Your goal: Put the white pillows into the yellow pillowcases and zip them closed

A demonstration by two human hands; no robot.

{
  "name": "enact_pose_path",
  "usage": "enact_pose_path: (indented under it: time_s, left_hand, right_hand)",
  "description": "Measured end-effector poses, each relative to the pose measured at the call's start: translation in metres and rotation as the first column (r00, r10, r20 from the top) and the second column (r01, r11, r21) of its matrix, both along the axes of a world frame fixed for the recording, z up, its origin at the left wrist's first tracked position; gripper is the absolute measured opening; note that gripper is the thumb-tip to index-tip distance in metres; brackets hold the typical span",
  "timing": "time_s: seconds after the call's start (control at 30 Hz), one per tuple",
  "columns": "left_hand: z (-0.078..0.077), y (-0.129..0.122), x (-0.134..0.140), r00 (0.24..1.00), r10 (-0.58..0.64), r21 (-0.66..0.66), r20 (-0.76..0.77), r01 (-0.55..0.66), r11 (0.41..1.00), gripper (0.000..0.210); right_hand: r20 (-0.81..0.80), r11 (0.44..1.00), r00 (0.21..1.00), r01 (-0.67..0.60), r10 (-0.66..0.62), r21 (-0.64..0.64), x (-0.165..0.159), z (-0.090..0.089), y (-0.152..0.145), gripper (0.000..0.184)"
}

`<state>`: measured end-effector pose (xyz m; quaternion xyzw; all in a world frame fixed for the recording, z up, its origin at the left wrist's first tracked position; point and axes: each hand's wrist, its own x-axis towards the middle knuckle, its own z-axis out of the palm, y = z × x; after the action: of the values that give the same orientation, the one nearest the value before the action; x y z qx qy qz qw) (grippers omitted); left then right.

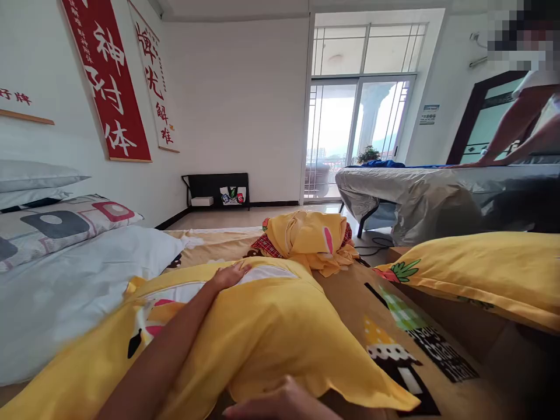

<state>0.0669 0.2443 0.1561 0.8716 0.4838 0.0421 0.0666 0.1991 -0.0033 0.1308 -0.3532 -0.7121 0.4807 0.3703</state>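
A yellow pillowcase (271,326) with a white pillow (266,272) showing through its long opening lies right in front of me. My left hand (230,276) reaches across to the far side, its fingers closed on the cloth at the edge of that opening. Pink, white and black print shows beside my left forearm. Low in the view, my right hand (284,401) is at the near edge of the pillowcase; it is blurred and partly cut off, so its fingers cannot be made out.
Folded yellow cloth (306,233) lies beyond on the brown printed sheet (350,297). Another yellow pillow (490,271) rests at the right on cardboard. White bedding (87,291) and a patterned pillow (74,224) are at the left. A person (516,116) leans on a covered table (437,198).
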Motion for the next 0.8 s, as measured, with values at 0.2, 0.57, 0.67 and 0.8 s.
enact_pose_path:
  time_s: [0.2, 0.57, 0.67, 0.8]
  left_hand:
    - [0.026, 0.01, -0.027, 1.0, -0.025, -0.095, -0.014, 0.024, 0.995, 0.072]
    - [-0.038, -0.005, -0.178, 0.934, 0.212, 0.063, 0.286, -0.239, 0.969, 0.072]
    - [-0.044, -0.006, -0.178, 0.927, 0.192, 0.107, 0.323, -0.237, 0.966, 0.074]
    - [-0.04, -0.005, -0.177, 0.925, 0.174, 0.111, 0.339, -0.223, 0.969, 0.074]
  right_hand:
    - [0.31, 0.667, 0.683, 0.347, -0.661, 0.659, 0.068, 0.022, 0.087, 0.053]
    - [0.489, 0.7, 0.632, 0.121, -0.601, 0.703, 0.105, -0.03, 0.073, 0.041]
    - [0.297, 0.577, 0.654, 0.263, -0.696, 0.773, 0.105, 0.011, 0.096, 0.035]
    - [0.359, 0.588, 0.551, 0.319, -0.753, 0.744, 0.083, 0.024, 0.14, 0.056]
